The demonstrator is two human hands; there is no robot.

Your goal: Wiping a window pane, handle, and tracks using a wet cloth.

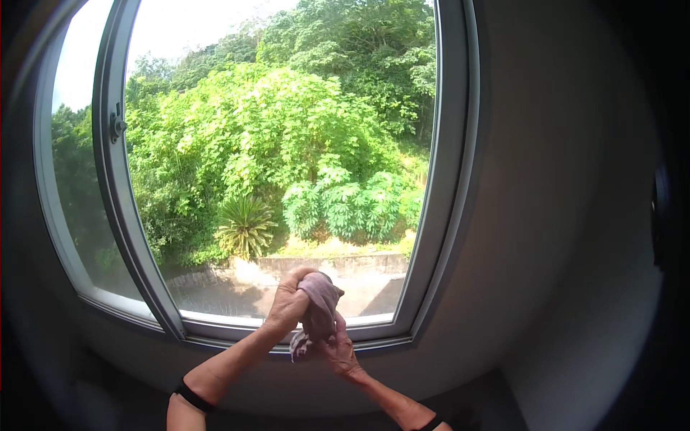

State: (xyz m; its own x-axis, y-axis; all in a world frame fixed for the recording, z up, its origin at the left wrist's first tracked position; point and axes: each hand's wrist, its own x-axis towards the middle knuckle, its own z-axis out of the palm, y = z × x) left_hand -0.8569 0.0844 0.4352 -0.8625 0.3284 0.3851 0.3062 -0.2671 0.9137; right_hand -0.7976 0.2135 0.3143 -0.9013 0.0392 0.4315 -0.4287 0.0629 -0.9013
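Note:
A bunched, greyish-mauve cloth (320,307) is held up between my two hands, in front of the lower part of the window. My left hand (291,300) grips its upper end, the fingers wrapped round it and partly hidden behind the fabric. Lower down and to the right, my right hand (341,350) is closed on the cloth's lower part, where a loose fold hangs out. The cloth looks twisted or crumpled between the two grips. Dark bands circle both forearms.
A sliding window in a grey metal frame (454,179) fills the middle, with a latch (118,127) on its left upright. Its bottom rail (374,332) runs just behind my hands. Plain wall (546,179) lies to the right. Trees and a low wall (338,264) show outside.

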